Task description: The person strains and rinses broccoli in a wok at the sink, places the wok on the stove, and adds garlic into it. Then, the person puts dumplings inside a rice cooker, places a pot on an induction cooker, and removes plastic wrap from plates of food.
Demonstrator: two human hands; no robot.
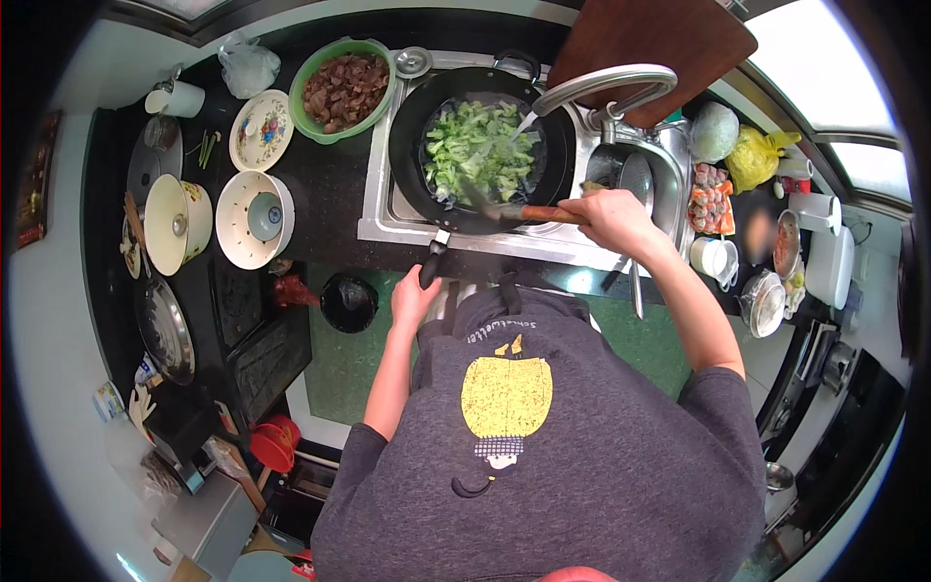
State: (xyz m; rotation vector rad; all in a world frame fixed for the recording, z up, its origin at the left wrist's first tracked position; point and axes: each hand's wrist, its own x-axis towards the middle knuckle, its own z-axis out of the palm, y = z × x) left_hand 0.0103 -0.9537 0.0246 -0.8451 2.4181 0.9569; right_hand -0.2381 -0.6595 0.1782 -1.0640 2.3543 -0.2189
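Observation:
A large black wok (406,160) rests over the stainless steel sink (374,227), holding chopped green vegetables (476,142) in water. My left hand (412,297) is wrapped around the wok's black handle (435,260). In my right hand (617,222) is the wooden handle of a spatula (542,213), whose metal blade dips into the near right side of the wok. Water runs from the curved faucet (611,81) onto the vegetables. A skimmer (636,178) leans in the smaller basin to the right, its handle reaching over the counter edge.
Left of the wok stand a green basin (297,98) of brown meat pieces, a floral lid (244,134) and a white colander-like bowl (227,218). A brown cutting board (647,44) leans behind the faucet. Packaged food (711,200) and a yellow bag (753,160) lie right.

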